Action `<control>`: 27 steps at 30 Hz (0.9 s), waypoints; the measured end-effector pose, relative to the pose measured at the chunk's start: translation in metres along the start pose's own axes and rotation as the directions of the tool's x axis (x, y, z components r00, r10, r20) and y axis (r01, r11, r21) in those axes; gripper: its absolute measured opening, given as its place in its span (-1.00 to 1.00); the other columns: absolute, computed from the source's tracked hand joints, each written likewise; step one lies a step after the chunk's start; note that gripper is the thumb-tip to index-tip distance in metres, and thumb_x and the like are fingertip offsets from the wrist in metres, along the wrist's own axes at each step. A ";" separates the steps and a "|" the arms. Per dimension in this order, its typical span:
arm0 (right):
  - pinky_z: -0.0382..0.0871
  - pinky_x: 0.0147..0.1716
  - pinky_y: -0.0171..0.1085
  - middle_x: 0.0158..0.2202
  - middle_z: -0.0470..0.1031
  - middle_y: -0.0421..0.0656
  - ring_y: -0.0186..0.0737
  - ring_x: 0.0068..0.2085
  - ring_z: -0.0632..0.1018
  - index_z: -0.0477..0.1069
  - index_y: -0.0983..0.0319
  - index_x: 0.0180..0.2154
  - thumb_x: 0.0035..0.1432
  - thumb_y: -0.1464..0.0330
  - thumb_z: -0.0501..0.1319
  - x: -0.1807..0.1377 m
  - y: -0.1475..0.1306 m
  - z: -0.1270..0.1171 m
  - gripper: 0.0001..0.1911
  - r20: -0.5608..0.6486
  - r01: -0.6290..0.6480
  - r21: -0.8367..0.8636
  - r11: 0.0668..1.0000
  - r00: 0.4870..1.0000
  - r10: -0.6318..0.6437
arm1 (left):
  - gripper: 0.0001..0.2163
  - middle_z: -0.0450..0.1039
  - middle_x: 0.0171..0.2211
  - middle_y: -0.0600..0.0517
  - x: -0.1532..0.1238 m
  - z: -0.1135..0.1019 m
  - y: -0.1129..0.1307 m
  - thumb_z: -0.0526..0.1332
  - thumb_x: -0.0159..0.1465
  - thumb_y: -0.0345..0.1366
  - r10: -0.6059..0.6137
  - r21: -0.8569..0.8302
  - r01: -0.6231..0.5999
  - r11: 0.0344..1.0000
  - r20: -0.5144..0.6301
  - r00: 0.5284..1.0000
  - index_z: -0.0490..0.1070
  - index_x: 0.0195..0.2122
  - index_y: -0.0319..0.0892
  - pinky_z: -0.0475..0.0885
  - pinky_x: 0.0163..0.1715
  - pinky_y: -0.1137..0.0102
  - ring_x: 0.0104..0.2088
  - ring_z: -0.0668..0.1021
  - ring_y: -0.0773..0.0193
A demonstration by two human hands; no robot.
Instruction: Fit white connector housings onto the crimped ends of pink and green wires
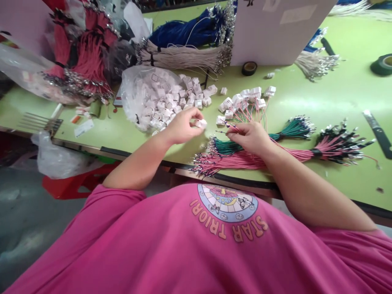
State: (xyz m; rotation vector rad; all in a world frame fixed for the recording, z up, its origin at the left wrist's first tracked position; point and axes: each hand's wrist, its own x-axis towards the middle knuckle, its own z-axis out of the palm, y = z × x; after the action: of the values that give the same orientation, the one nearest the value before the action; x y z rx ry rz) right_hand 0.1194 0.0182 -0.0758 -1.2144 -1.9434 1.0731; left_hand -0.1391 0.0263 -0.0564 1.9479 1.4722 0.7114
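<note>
My left hand (183, 126) pinches a small white plastic connector (201, 123) just above the green table. My right hand (249, 136) is closed on a thin pink wire (229, 129) whose metal tip points left toward the connector. Under my right wrist lie a pink wire bundle (232, 160) and a green wire bundle (288, 130). A heap of white connectors (183, 98) spills from a clear bag (141, 96) just beyond my left hand. Several connectors with wires fitted (245, 100) lie farther back.
Red wire bundles (85, 57) sit at the back left, blue (190, 30) and white bundles (183, 57) behind the bag. A white box (275, 32), a tape roll (249, 68), a green tape roll (382, 64) and a knife (378, 132) lie on the table (306, 94).
</note>
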 end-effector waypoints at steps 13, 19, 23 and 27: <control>0.13 -0.44 -0.29 -0.60 0.25 -0.25 -0.33 -0.47 0.27 0.52 0.27 -0.46 0.08 0.23 0.19 -0.007 -0.003 -0.005 -0.74 -0.196 -0.066 0.001 0.998 0.978 0.065 | -0.56 0.42 -0.18 0.01 0.013 0.060 0.000 0.52 -0.06 -0.16 0.071 -0.554 0.000 0.833 0.108 0.992 0.53 -0.15 -0.12 0.48 -0.19 0.38 -0.20 0.55 0.30; 0.08 -0.46 -0.30 -0.62 0.16 -0.28 -0.37 -0.50 0.21 0.39 0.24 -0.54 0.12 0.25 0.17 -0.006 -0.003 0.000 -0.74 -0.138 -0.036 -0.087 0.996 0.990 0.024 | -0.62 0.43 -0.29 0.07 0.006 0.067 0.004 0.49 -0.03 -0.30 -0.019 -0.461 0.064 0.885 0.102 0.995 0.42 -0.20 -0.15 0.41 -0.37 0.44 -0.42 0.47 0.41; 0.07 -0.45 -0.29 -0.62 0.17 -0.28 -0.36 -0.50 0.22 0.39 0.24 -0.53 0.12 0.26 0.15 -0.004 -0.001 0.002 -0.74 -0.131 -0.061 -0.110 0.992 0.990 0.046 | -0.66 0.44 -0.13 -0.02 0.007 0.068 0.003 0.47 -0.03 -0.29 0.081 -0.461 -0.061 0.885 0.024 0.996 0.46 -0.24 -0.17 0.47 -0.21 0.38 -0.20 0.53 0.29; 0.09 -0.43 -0.29 -0.62 0.19 -0.28 -0.34 -0.49 0.24 0.37 0.23 -0.54 0.12 0.26 0.14 -0.003 0.001 0.001 -0.75 -0.135 -0.091 -0.133 0.987 0.988 0.073 | -0.63 0.46 -0.14 -0.02 0.007 0.069 0.001 0.48 0.00 -0.20 0.071 -0.507 -0.046 0.861 0.030 0.997 0.51 -0.18 -0.17 0.47 -0.20 0.36 -0.23 0.53 0.31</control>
State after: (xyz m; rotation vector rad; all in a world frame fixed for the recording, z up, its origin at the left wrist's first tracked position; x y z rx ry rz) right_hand 0.1198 0.0157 -0.0771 -1.4149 -1.9076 0.8870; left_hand -0.0873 0.0235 -0.1019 1.5890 1.0578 0.9612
